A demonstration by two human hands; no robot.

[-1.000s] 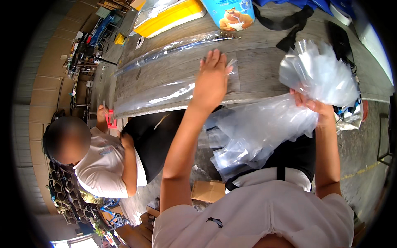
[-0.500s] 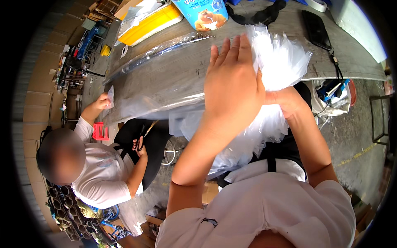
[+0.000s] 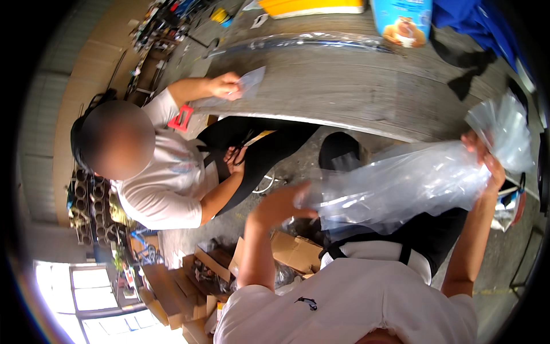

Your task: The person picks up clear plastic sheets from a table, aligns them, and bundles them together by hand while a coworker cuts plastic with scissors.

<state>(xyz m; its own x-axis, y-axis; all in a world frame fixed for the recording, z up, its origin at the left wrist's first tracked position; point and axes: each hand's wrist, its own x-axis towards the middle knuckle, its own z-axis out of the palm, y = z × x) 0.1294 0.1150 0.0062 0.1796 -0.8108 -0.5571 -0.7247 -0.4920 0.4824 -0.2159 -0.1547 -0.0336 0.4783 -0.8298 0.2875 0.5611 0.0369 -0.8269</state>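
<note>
A long bundle of clear plastic bags stretches across my lap, below the table's front edge. My right hand is closed around it near its right end, where the gathered plastic fans out above the fist. At the bundle's left end is my left hand, smeared by motion, thumb and fingers apart; whether it touches the plastic is unclear. On the left, a seated co-worker holds a small clear plastic piece over the table in one hand and black-handled scissors in the other, at the lap.
Long thin rods in clear wrap lie on the grey table. Toward its back are a yellow bin, a blue printed container and a black strap. Cardboard boxes sit on the floor at my left.
The bundle has come down from the table edge to lie across my lap. My right hand has moved right with it; my left has swung left and down. The view has shifted left.
</note>
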